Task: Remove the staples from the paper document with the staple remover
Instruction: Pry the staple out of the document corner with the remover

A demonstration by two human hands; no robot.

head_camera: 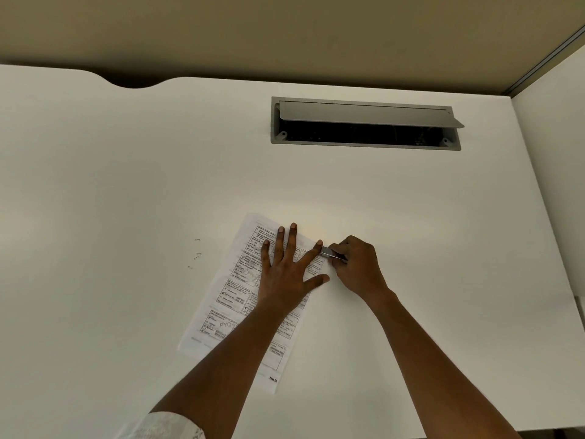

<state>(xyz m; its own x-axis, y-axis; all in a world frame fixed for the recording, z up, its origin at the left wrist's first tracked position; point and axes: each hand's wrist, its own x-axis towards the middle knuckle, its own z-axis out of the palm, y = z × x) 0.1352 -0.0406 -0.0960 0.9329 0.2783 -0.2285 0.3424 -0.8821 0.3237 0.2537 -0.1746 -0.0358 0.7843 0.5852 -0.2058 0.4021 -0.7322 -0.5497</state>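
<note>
A printed paper document lies tilted on the white desk. My left hand presses flat on its upper half with the fingers spread. My right hand grips a small metal staple remover whose tip meets the paper's right edge, beside my left index fingertip. The staple under the tool is hidden. Three loose bent staples lie on the desk to the left of the paper.
A grey cable tray with its lid propped open is set into the desk at the back right. A curved cutout marks the desk's far edge. A white side panel closes the right.
</note>
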